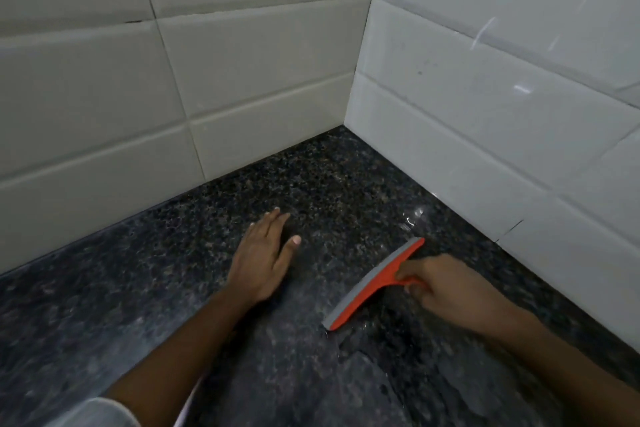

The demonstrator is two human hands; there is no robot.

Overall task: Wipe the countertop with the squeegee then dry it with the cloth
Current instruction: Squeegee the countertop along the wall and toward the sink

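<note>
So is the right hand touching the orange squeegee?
Touching. The head view shows the right hand with its fingers wrapped around the handle of the squeegee.

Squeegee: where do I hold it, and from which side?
Hold the squeegee by its short orange handle, coming from the right, as the right hand does. The handle sticks out from the middle of the bar, away from the grey blade touching the countertop.

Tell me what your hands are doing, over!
Right hand gripping the orange squeegee, blade on the wet countertop. Left hand flat on the stone, open. No cloth in view. Path clear.
</note>
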